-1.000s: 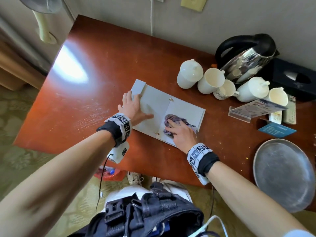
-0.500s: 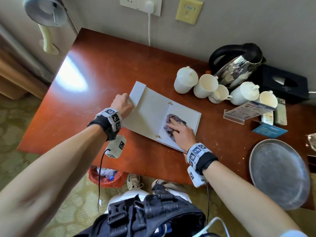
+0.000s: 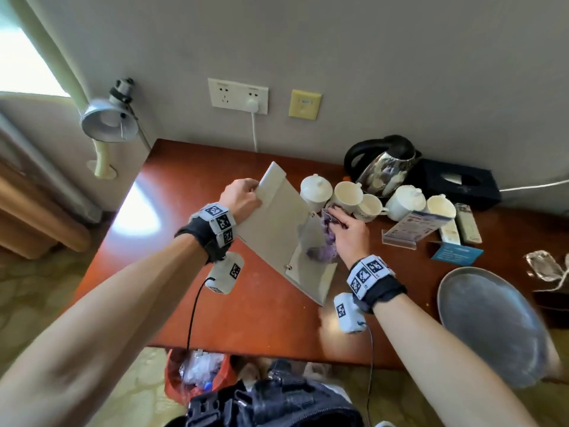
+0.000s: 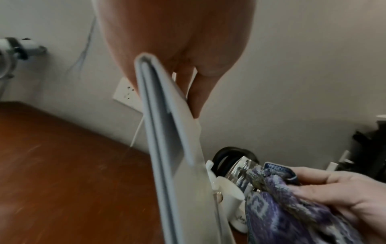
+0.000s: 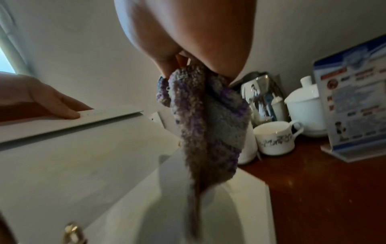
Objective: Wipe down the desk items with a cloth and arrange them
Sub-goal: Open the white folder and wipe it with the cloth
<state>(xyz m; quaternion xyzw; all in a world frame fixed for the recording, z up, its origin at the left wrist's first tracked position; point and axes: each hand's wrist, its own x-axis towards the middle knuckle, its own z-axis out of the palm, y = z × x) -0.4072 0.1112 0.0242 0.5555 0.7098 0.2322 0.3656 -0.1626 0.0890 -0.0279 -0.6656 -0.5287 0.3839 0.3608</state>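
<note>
My left hand grips the folder's upper left edge, tilting it up at frame centre above the counter. My right hand clutches the cloth, hanging beside the folder's right leaf. Cups just behind.

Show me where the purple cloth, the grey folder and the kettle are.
purple cloth [image 5: 208,125]: right wrist view, middle of the hanging bundle.
grey folder [image 3: 274,223]: head view, middle of the raised cover.
kettle [image 3: 386,171]: head view, shiny steel body.
</note>
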